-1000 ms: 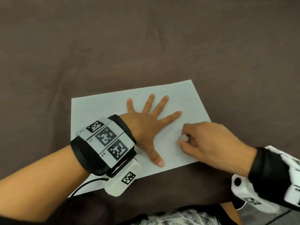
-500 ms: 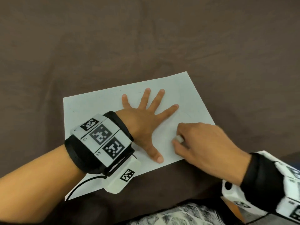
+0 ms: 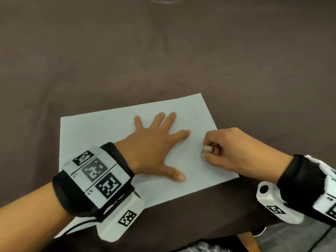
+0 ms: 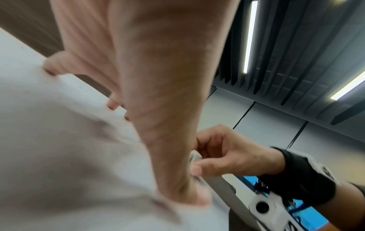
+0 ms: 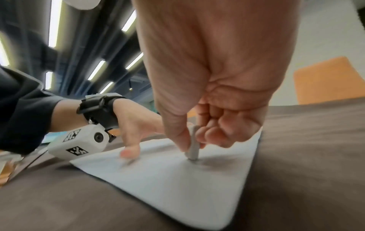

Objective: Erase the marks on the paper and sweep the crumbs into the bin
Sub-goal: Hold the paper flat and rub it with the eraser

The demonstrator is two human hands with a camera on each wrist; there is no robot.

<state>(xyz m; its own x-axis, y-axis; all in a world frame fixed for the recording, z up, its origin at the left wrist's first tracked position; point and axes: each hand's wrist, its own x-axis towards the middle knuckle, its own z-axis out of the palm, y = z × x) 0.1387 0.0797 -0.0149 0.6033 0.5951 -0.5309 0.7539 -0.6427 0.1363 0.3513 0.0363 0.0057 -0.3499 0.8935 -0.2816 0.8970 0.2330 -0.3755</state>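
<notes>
A white sheet of paper [image 3: 101,135] lies on the brown tablecloth near the front edge. My left hand [image 3: 154,142] lies flat on the sheet with fingers spread, pressing it down. My right hand [image 3: 227,150] pinches a small white eraser [image 3: 207,149] between thumb and fingers at the sheet's right side. In the right wrist view the eraser [image 5: 193,145] stands upright with its lower end on the paper [image 5: 177,187]. In the left wrist view the eraser [image 4: 195,156] peeks out behind my left thumb. No marks or crumbs show clearly.
The brown tablecloth [image 3: 163,51] covers the whole table beyond the sheet. The table's front edge [image 3: 236,231] runs close below my right wrist. An orange chair [image 5: 326,79] stands beyond the table. No bin is in view.
My right hand with the eraser has shifted slightly forward and right on the sheet, away from my left thumb. The left hand still presses the paper flat.
</notes>
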